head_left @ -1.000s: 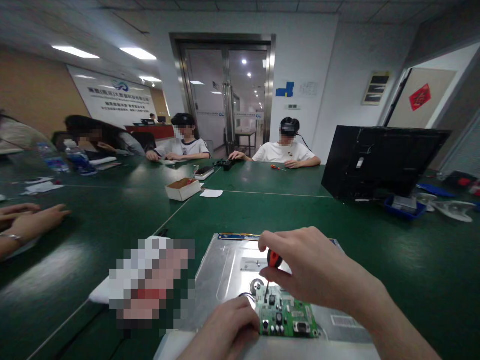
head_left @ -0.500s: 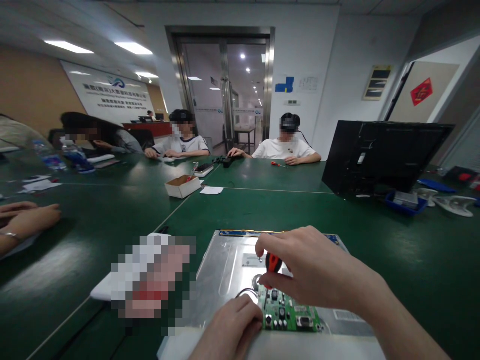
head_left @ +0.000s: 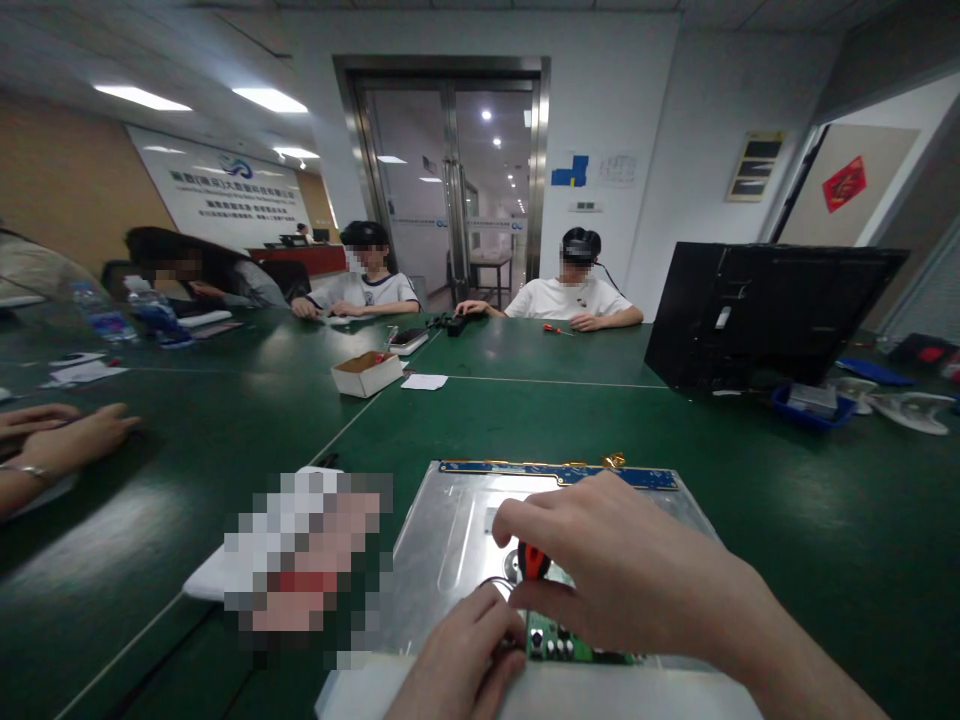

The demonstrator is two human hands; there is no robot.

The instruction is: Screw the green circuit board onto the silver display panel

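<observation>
A flat silver metal panel (head_left: 424, 560) lies in front of me, with a blue circuit strip (head_left: 480, 467) along its far edge. On its near part sits a green circuit board (head_left: 547, 640), partly covered by my hands. My right hand (head_left: 607, 570) is closed round the red and black handle of a screwdriver (head_left: 533, 560), held over the board; its tip is hidden. My left hand (head_left: 469, 650) rests at the board's left edge with fingers bent together, and what they pinch, if anything, is hidden. A dark wire curves just beyond its fingertips.
A blurred-out white and pink item (head_left: 300, 550) lies left of the panel. Farther off are an open white box (head_left: 367, 375), a paper (head_left: 424, 382) and a black monitor (head_left: 772, 315) at right. Several people sit around the green table (head_left: 540, 415); one person's hands are at far left.
My right hand has moved down and slightly left with the screwdriver, covering more of the green board and uncovering the blue strip. My left hand has barely moved.
</observation>
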